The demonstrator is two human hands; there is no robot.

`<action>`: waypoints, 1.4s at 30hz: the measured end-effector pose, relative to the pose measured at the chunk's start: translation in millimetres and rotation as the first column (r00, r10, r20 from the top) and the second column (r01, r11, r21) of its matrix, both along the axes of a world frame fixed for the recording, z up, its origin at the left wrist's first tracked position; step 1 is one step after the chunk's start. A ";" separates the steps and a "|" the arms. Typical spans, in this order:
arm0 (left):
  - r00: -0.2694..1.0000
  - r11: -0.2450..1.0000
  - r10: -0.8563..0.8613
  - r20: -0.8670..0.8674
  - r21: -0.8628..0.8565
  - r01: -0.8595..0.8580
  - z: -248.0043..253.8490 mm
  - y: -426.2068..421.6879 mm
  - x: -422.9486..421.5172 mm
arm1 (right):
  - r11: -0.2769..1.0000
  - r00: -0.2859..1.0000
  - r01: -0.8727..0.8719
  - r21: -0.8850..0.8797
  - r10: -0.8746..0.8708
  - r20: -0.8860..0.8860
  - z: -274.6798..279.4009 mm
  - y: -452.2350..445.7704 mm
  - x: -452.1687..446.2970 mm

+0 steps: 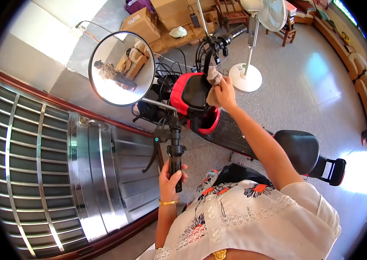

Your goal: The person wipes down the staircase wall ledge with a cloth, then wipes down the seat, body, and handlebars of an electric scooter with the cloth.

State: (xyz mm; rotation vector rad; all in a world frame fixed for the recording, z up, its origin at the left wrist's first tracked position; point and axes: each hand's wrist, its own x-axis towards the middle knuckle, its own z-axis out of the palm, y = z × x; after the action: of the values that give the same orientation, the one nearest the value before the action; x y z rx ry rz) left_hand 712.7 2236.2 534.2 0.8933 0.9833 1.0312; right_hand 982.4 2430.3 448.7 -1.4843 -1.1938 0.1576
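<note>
My left hand (171,178) is wrapped round the black handlebar grip (175,167) of a red and black scooter (185,93), below the brake lever. My right hand (225,93) holds a crumpled grey-brown cloth (214,77) against the black stem near the middle of the handlebar. Part of the cloth hangs below my fingers. A round mirror (122,68) on a metal stalk rises from the left side of the handlebar. The black seat (297,151) extends to the lower right.
A metal barred door (32,164) stands close on the left. Cardboard boxes (140,25) rest on a wooden table (177,41) ahead. A white standing fan (245,77) is beyond my right hand. Wooden seats with cushions (359,65) line the far right.
</note>
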 end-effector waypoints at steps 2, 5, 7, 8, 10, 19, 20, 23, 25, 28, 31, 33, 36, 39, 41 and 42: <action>1.000 1.000 0.013 -0.006 -0.006 -0.014 0.7 -0.1 0.3 | 0.994 0.988 0.106 -0.037 -0.109 -0.107 -15.9 -12.0 -18.9; 1.000 1.000 -0.001 -0.004 -0.004 0.001 -1.6 0.4 -1.4 | 0.951 0.787 0.057 -0.304 -0.230 -0.572 -37.9 -25.0 -41.4; 1.000 1.000 -0.004 -0.008 0.002 0.004 -3.8 1.1 -2.4 | 0.890 0.627 -0.094 -0.447 -0.296 -0.721 -28.6 -44.9 -60.1; 1.000 1.000 -0.008 -0.009 0.002 0.008 -3.3 1.4 -2.2 | 0.913 0.551 -0.129 -0.387 -0.258 -0.794 -62.0 -39.1 -70.4; 1.000 1.000 0.002 -0.023 0.009 -0.002 -2.8 1.1 -1.8 | 0.909 0.296 -0.295 -0.294 -0.206 -0.933 -75.5 -37.5 -83.0; 1.000 1.000 0.005 0.013 0.013 -0.005 -5.5 2.1 -1.9 | 0.568 -0.269 -0.818 0.093 -0.234 -0.934 34.7 -48.2 -60.9; 1.000 1.000 0.009 0.017 0.009 -0.009 -6.0 1.2 -2.2 | 0.558 -0.259 -0.825 0.087 -0.237 -0.936 45.5 -48.8 -57.9; 1.000 1.000 -0.001 0.030 0.030 0.000 -5.5 2.5 -1.9 | 0.607 0.010 -0.794 0.045 0.087 -0.996 96.1 -57.9 -46.9; 1.000 1.000 0.011 0.022 0.028 -0.012 -4.8 0.7 -0.8 | 0.719 0.268 -0.692 0.073 0.349 -0.898 112.9 -44.2 -35.7; 1.000 1.000 0.007 0.029 0.020 -0.008 -3.1 1.0 -0.2 | 0.920 0.920 -0.389 0.038 0.386 0.067 125.4 -12.9 -23.0; 1.000 1.000 0.020 0.016 0.014 -0.020 -2.0 1.8 1.1 | 0.980 0.905 -0.166 -0.112 0.197 0.377 115.8 15.4 -44.1; 1.000 0.999 0.023 0.000 0.034 -0.023 -2.3 1.1 3.0 | 0.959 0.828 -0.115 -0.259 0.237 0.508 94.7 32.1 -57.3; 1.000 0.998 0.020 -0.012 0.057 -0.019 -1.4 2.2 2.2 | 0.939 0.674 -0.201 -0.280 0.340 0.656 85.3 35.5 -76.3; 1.000 0.999 0.013 0.002 0.040 -0.013 -2.9 0.0 0.6 | 0.934 0.526 -0.290 -0.208 0.337 0.781 78.7 19.5 -87.6; 1.000 0.999 0.011 0.012 0.032 -0.011 -3.0 1.2 0.1 | 0.945 0.427 -0.328 -0.006 0.154 0.891 73.9 -5.5 -90.8; 1.000 0.999 0.020 -0.004 0.041 -0.020 -2.9 1.1 1.3 | 0.935 0.444 -0.343 -0.085 0.241 0.863 72.9 -19.0 -91.0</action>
State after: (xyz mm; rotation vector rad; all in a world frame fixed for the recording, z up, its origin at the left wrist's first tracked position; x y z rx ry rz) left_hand 713.9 2237.3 531.2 0.9214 0.9791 1.0704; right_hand 891.4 2411.3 521.6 -1.2329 -2.2611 -0.5041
